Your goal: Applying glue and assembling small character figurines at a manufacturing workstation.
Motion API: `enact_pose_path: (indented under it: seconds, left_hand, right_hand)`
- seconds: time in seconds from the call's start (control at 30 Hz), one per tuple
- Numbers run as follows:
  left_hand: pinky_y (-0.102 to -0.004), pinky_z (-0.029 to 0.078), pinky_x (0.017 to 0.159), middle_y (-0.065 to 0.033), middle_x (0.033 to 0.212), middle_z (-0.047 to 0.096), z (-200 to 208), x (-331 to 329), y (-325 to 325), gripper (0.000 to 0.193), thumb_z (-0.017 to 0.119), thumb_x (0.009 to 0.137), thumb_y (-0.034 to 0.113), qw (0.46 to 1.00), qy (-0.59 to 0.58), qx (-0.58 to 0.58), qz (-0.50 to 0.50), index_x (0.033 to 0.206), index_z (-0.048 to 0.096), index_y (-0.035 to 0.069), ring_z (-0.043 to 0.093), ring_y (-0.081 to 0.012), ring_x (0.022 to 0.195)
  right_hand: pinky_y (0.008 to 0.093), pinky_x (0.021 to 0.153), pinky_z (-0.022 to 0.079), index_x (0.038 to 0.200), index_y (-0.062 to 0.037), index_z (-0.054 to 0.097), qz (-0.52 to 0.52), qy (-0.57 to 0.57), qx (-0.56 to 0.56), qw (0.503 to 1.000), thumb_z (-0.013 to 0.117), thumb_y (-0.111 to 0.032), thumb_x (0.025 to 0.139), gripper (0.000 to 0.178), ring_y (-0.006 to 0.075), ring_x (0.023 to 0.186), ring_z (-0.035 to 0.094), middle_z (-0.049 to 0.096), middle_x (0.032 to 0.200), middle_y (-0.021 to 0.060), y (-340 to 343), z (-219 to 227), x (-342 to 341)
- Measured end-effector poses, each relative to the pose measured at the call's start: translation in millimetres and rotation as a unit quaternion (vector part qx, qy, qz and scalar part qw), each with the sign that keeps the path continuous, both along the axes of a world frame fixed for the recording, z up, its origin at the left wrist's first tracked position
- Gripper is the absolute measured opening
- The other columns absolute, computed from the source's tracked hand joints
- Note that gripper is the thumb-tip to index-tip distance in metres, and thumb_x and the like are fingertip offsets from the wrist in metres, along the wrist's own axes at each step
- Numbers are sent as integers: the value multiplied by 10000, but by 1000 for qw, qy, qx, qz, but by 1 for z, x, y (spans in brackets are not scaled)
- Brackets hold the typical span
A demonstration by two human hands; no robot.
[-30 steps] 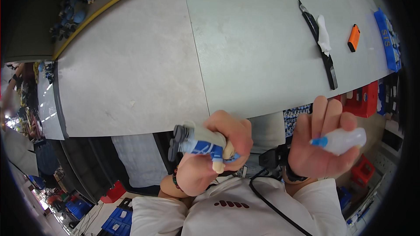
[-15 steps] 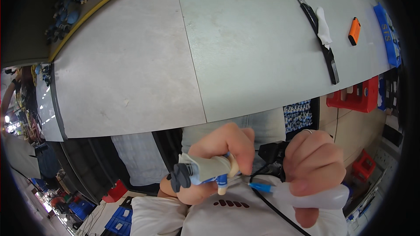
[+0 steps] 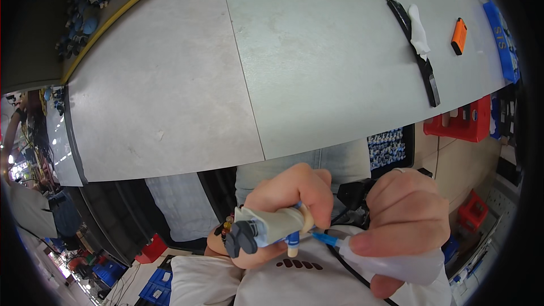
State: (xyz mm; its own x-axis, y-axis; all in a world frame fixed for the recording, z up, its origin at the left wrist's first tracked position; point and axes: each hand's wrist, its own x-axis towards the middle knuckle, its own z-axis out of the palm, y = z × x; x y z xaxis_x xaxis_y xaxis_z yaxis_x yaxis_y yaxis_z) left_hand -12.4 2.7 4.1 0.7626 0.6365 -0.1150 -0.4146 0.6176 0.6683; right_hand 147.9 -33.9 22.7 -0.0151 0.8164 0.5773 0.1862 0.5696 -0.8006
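Note:
My left hand (image 3: 297,190) is closed around a small toy figurine (image 3: 277,226) with a cream coat, blue clothes and dark grey feet. The figurine lies on its side, feet toward the left; my fingers hide part of its head end. My right hand (image 3: 408,212) grips a translucent white squeeze bottle (image 3: 416,266), tilted with its blue needle tip (image 3: 325,239) toward the figurine. The tip is close to the figurine's head end; whether it touches, I cannot tell. Both hands are in front of my torso, below the table edge.
On the grey table (image 3: 170,79) lie a black craft knife (image 3: 421,65), a white scrap (image 3: 417,31), an orange box-shaped item (image 3: 459,37) and a blue tray (image 3: 501,42). A tray of small figures (image 3: 387,147) sits under the edge, near a red stool (image 3: 462,122).
The bottle's tip has moved left and slightly up, closer to the figurine, and the bottle tilts more. The figurine has shifted slightly right and turned a little in my left hand.

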Motion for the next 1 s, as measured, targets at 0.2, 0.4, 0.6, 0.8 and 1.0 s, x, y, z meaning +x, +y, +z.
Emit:
enact_pose_path:
  seconds: [0.2, 0.4, 0.6, 0.8, 1.0]
  left_hand:
    - [-252, 288, 535, -80, 737, 428, -7, 1, -5, 282, 573, 761, 262, 996, 5, -9, 87, 809, 429, 25, 360, -124, 596]
    - [-286, 394, 689, -122, 924, 459, -21, -9, 0, 198, 473, 818, 224, 998, -25, 45, 33, 820, 431, 31, 468, -179, 782]
    - [-279, 392, 694, -126, 939, 455, -23, -8, -2, 200, 496, 767, 157, 997, -63, -7, 49, 889, 407, 25, 463, -164, 776]
    - [-254, 375, 698, -168, 1027, 443, -30, -2, -8, 348, 559, 735, 150, 994, -66, 40, 77, 989, 391, -17, 438, -127, 741]
    - [-193, 367, 622, -38, 787, 513, -2, 7, -10, 351, 565, 796, 150, 984, -87, -123, 91, 1056, 435, -44, 432, -51, 660]
  right_hand:
    - [217, 465, 284, 757, -59, 539, -80, 266, 56, 959, 596, -373, 751, 319, 107, 565, 343, 355, 601, -2, -9, -14, -8]
    - [223, 485, 269, 825, -46, 494, -29, 359, 58, 931, 469, -341, 798, 297, 105, 599, 307, 328, 621, 22, -6, -10, 9]
    - [215, 478, 284, 825, -48, 495, -30, 369, 34, 928, 469, -346, 812, 299, 102, 594, 317, 337, 614, 24, -7, -12, 10]
    - [200, 470, 306, 813, -54, 492, -56, 364, 23, 929, 466, -347, 828, 294, 97, 589, 344, 361, 591, 25, -3, -14, 9]
    - [198, 470, 299, 801, -57, 484, -41, 387, 11, 921, 455, -361, 833, 308, 97, 588, 338, 362, 594, 26, -1, -15, 9]
